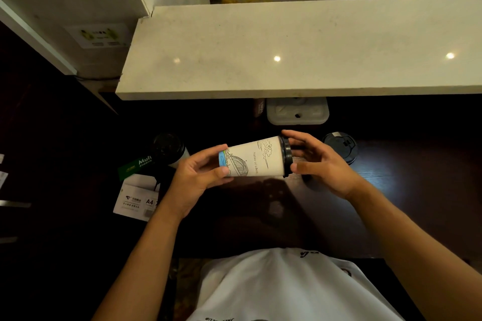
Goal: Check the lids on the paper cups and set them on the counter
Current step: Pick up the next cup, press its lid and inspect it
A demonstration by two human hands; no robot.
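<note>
Now the checking step is in hand. The cup (254, 157) lies sideways in the air, just over the dark desk (391, 190), with its black lid (287, 156) toward 3 o'clock. The left hand (198, 177) holds the base, thumb and fingers curled round it. The right hand (320, 164) has its fingers spread wide around the lid; whether they press it I cannot tell, they seem only to touch the rim.

Next the cup must be turned upright and lifted to the pale counter (300, 47) at 12 o'clock. Its front edge overhangs the desk, so the cup has to rise past it. Two other lidded cups stand near, one (168, 148) at 9 o'clock, one (340, 146) at 3 o'clock, beside the right hand.
</note>
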